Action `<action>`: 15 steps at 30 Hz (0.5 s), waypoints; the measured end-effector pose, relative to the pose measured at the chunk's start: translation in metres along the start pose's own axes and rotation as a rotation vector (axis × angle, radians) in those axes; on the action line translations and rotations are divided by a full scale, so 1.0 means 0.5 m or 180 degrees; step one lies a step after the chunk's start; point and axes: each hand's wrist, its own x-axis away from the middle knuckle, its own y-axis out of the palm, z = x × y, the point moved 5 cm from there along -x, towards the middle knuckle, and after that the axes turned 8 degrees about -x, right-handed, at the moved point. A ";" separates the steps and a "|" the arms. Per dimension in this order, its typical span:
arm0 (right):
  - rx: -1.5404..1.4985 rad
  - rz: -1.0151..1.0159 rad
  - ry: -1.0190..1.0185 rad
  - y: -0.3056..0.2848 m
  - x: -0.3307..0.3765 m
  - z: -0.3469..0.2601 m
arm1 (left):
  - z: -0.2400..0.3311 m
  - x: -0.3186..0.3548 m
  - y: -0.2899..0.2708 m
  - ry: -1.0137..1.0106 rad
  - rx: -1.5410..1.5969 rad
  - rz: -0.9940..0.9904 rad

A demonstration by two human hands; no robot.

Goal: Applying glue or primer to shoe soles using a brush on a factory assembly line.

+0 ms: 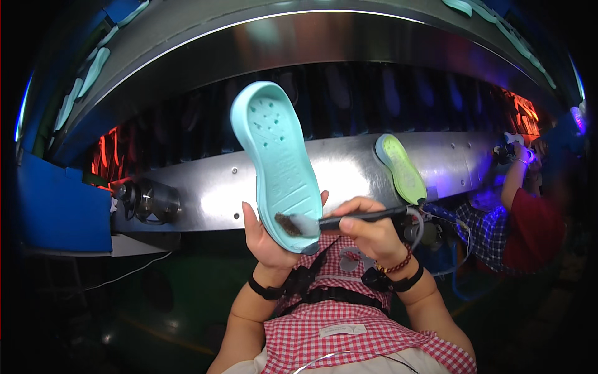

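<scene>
A turquoise shoe sole (283, 162) is held up before me, its hollow inner side showing a cluster of small holes near the far end. My left hand (272, 245) grips it at its near end, thumb along the left edge and palm beneath. In my right hand (374, 234) is a brush (367, 216) with a black handle and a hose or cable at its back end. Its dark bristles touch the inside of the sole's near end. To the right, a yellow-green shoe sole (403, 168) lies on the metal ledge (212, 193).
A glass jar (152, 201) with a dark lid lies or stands at the ledge's left end. Beyond the ledge runs a dark conveyor holding more soles. A co-worker (529, 218) in red is at the right. Pale soles (93, 71) sit on the upper belt.
</scene>
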 end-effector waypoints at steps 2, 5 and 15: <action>0.1209 -0.0104 -0.0010 0.019 0.018 -0.012 | 0.000 0.001 -0.024 -0.0082 0.0006 0.0341; 0.1535 -0.0192 0.0038 0.042 0.026 -0.042 | 0.019 0.005 -0.009 -0.0088 -0.0101 0.0061; 0.2100 -0.0267 -0.0382 0.048 -0.009 -0.074 | 0.027 -0.011 -0.013 -0.0034 -0.0122 0.0151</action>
